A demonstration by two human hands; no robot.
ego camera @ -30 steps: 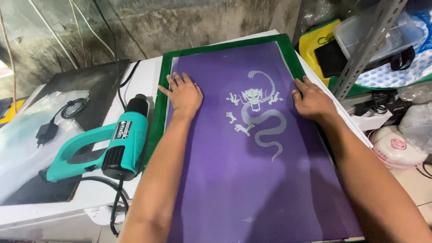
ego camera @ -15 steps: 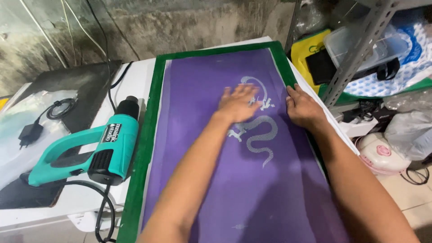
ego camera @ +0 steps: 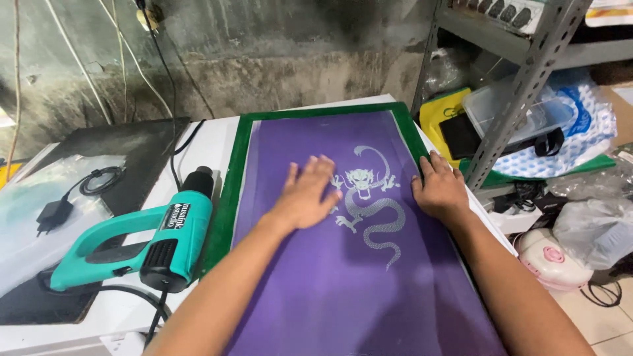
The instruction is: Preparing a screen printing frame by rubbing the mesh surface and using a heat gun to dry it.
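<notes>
Purple mesh printing screen [ego camera: 343, 283] in a green frame lies flat on the white table [ego camera: 119, 310], a pale dragon design [ego camera: 369, 201] at its middle. Your left hand [ego camera: 306, 194] presses flat, fingers spread, just left of the dragon. Your right hand [ego camera: 440, 191] rests at the frame's right edge, fingers together, holding nothing. Teal heat gun [ego camera: 135, 240] lies left of the frame.

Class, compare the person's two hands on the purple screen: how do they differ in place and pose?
The left hand lies flat on the purple mesh beside the dragon design, fingers spread; the right hand rests at the screen's green frame edge, fingers closer together. Both press palm-down on the screen, holding nothing.
</notes>
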